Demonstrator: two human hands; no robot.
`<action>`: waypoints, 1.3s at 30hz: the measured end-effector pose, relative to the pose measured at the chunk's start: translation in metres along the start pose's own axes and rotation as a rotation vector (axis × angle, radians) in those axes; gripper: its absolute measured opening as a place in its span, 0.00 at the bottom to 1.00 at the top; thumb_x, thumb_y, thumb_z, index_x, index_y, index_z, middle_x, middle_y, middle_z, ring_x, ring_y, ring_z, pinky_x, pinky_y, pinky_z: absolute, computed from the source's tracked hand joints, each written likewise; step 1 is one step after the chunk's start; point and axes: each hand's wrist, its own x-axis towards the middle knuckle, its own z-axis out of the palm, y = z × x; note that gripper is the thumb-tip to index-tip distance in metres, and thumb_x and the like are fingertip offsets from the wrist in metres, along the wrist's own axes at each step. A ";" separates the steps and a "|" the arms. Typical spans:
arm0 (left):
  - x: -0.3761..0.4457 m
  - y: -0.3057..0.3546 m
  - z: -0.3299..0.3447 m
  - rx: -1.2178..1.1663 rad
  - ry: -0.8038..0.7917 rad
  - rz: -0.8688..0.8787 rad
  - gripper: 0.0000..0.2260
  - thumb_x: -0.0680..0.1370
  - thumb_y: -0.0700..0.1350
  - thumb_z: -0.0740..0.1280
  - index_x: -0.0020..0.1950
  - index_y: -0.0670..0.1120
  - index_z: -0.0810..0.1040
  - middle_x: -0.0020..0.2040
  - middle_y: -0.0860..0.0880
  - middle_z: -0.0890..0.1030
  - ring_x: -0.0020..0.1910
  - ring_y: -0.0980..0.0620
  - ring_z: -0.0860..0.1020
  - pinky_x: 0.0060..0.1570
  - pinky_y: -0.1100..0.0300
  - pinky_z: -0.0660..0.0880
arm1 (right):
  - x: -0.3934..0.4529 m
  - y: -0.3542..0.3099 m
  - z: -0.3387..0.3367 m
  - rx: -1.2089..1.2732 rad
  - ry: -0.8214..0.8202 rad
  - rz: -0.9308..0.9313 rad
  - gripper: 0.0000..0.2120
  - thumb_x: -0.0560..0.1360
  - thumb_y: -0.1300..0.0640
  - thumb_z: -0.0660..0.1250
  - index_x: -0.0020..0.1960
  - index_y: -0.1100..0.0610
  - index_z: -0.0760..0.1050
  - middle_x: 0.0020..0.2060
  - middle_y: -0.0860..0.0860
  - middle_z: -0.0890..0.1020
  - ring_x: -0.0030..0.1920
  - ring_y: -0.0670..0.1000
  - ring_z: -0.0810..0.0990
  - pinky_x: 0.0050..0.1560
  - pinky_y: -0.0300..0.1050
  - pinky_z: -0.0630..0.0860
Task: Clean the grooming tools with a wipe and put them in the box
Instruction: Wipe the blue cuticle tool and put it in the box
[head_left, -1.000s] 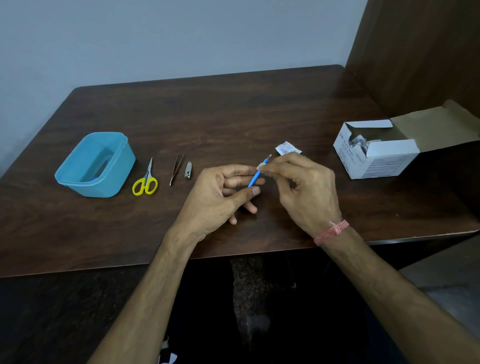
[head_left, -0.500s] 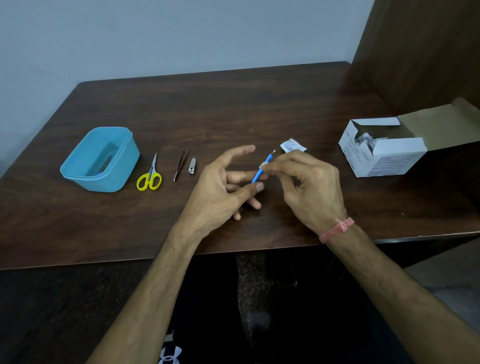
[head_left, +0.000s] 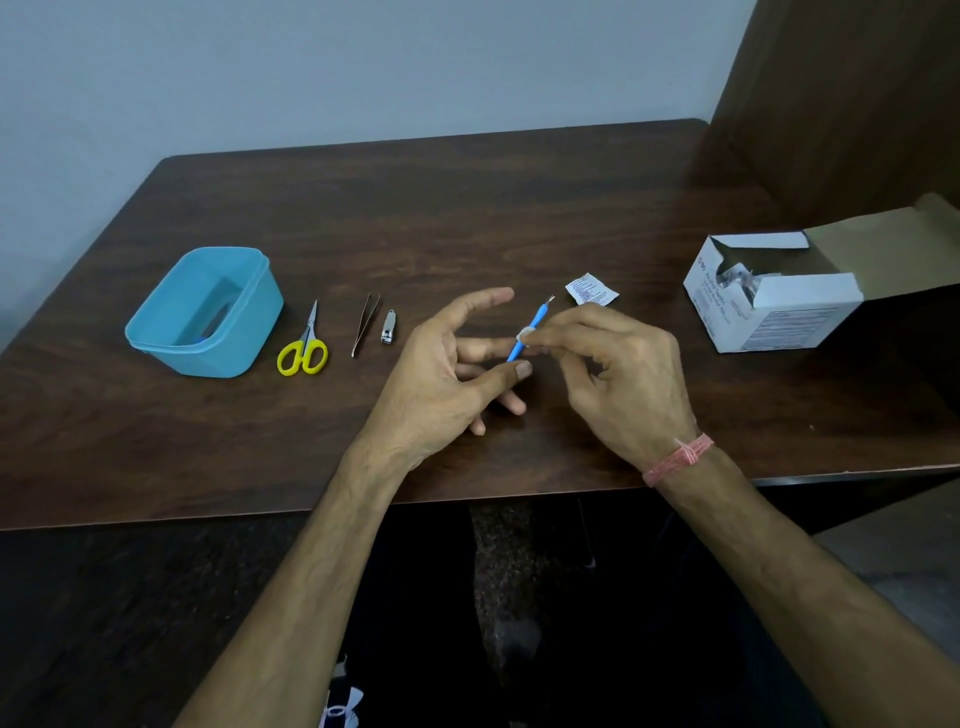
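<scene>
- Holding a thin blue cuticle tool (head_left: 524, 332) above the middle of a dark wooden table (head_left: 467, 208), 2 bare hands meet over the near half of the tabletop.
- The left hand (head_left: 452, 374) pinches the tool's lower end between thumb and a finger, while its index finger points out straight toward the far side.
- The right hand (head_left: 618, 379) pinches a small white wipe (head_left: 523, 334) folded around the tool's middle, with its fingers curled in toward the left hand.
- The tool tilts, its forked metal tip pointing up and toward the far right.
- A pink thread band (head_left: 678, 460) circles the right wrist.
- A light blue plastic box (head_left: 205, 312) stands open at the left of the table; something blue lies inside it, too dim to identify.
- Just right of the box lie small scissors (head_left: 304, 345) with yellow handles, blades pointing to the far side.
- Right of the scissors lie metal tweezers (head_left: 365, 325), and just beside them a small nail clipper (head_left: 388, 328). These 3 tools form a row between the box and the left hand.
- A torn white wipe sachet (head_left: 591, 289) lies flat on the table just beyond the right hand.
- A white cardboard carton (head_left: 769, 306) sits at the right edge, well apart from the hands, its brown flap open; packets show inside.
- A pale wall rises behind the table, with a brown wooden panel at the far right.
</scene>
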 end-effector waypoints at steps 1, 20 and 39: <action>0.000 0.001 0.000 0.001 -0.002 0.000 0.31 0.82 0.36 0.77 0.82 0.54 0.70 0.58 0.52 0.91 0.41 0.44 0.90 0.23 0.62 0.75 | 0.000 0.001 0.000 0.016 0.002 0.014 0.17 0.79 0.69 0.70 0.57 0.52 0.90 0.53 0.44 0.89 0.52 0.45 0.88 0.45 0.46 0.84; -0.002 0.000 0.000 0.054 -0.056 0.003 0.36 0.83 0.37 0.75 0.87 0.52 0.65 0.62 0.55 0.90 0.46 0.46 0.91 0.27 0.62 0.78 | 0.000 0.003 0.001 -0.012 -0.004 0.037 0.16 0.79 0.68 0.70 0.57 0.52 0.90 0.53 0.43 0.89 0.49 0.45 0.87 0.44 0.52 0.85; 0.002 -0.009 -0.005 0.056 -0.134 0.041 0.37 0.85 0.32 0.71 0.90 0.51 0.60 0.76 0.51 0.82 0.58 0.50 0.90 0.26 0.64 0.78 | -0.002 0.002 0.004 -0.036 -0.018 0.040 0.15 0.80 0.67 0.70 0.57 0.52 0.90 0.52 0.43 0.89 0.47 0.46 0.87 0.45 0.52 0.85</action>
